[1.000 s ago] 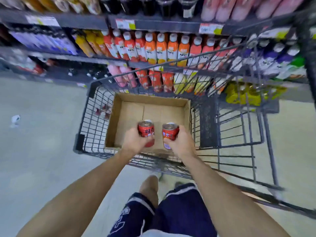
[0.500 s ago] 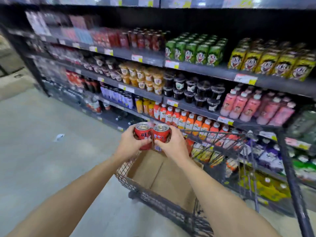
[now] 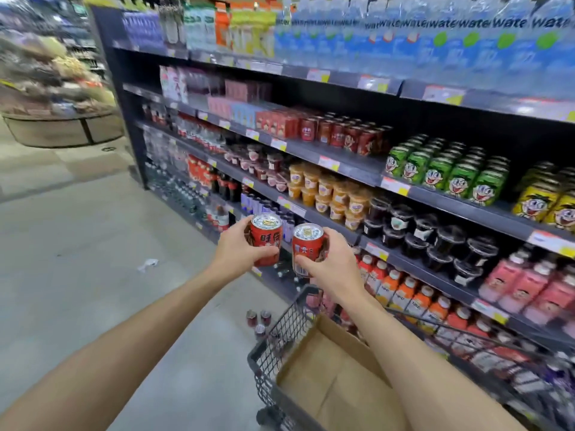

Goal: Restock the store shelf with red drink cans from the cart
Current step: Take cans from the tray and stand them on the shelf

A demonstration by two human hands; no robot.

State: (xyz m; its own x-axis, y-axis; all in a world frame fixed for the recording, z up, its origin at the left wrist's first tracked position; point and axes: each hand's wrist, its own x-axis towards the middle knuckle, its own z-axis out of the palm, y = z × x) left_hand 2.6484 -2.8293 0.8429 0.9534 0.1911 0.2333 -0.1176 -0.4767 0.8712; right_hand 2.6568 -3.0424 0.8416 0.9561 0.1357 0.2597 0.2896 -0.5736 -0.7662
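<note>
at centre frame, above the cart's front edge: two red drink cans, both upright, silver tops showing, close together but with a slim gap between them. left hand (image 3: 239, 251) wrapped around the left can (image 3: 265, 241), thumb across its front near the base. right hand (image 3: 329, 264) wrapped around the right can (image 3: 307, 248), fingers curled on its right side, thumb at the lower front beside a barcode. both arms reach forward from 6 o'clock.

at 5 o'clock: cart (image 3: 281, 343), dark wire mesh, holding an open cardboard box (image 3: 336, 381); the visible part of its inside shows no cans.

on the floor (image 3: 93, 275) at 6 o'clock of the held cans, just left of the cart: three small red cans (image 3: 259, 320) grouped together. a scrap of white litter (image 3: 148, 264) lies at 9 o'clock.

from 12 to 3 o'clock: store shelf (image 3: 351, 164), dark, several tiers. shelved red cans (image 3: 342, 135) sit at 1 o'clock; green cans (image 3: 448, 169) and yellow cans (image 3: 550, 197) to their right.
</note>
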